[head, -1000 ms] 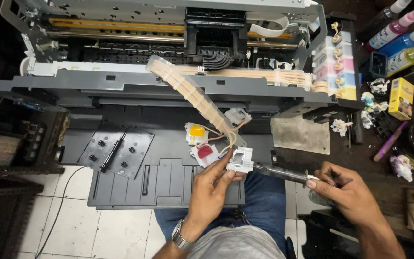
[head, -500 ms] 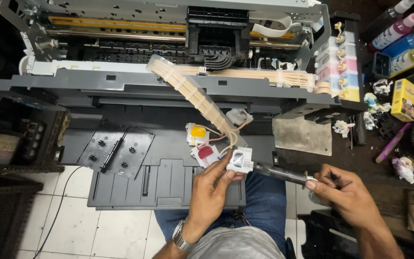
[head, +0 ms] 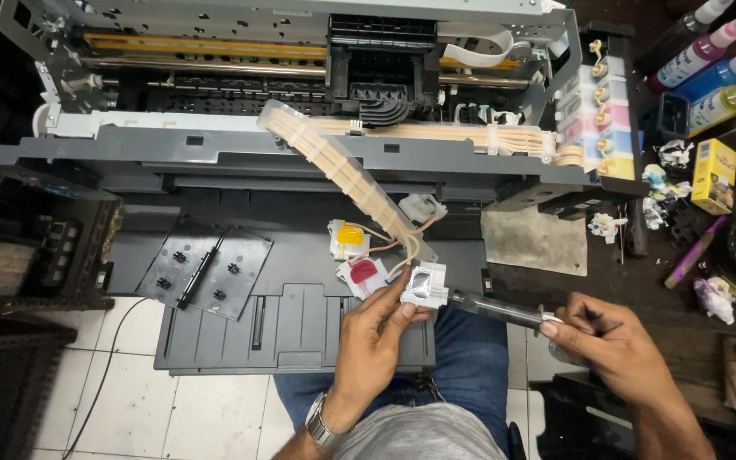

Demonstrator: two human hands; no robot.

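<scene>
by one syringe, three cartridges

Yellow rectangular carton, upright, near the worktop's right edge. Ink bottles with coloured labels, far right corner.

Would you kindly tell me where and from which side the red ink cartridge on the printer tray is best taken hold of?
Probably pinch the red cartridge across its white side edges, coming from above and the left. It lies flat, its thin tube leaves toward the right, and the left hand with the white cartridge crowds that side.
</scene>
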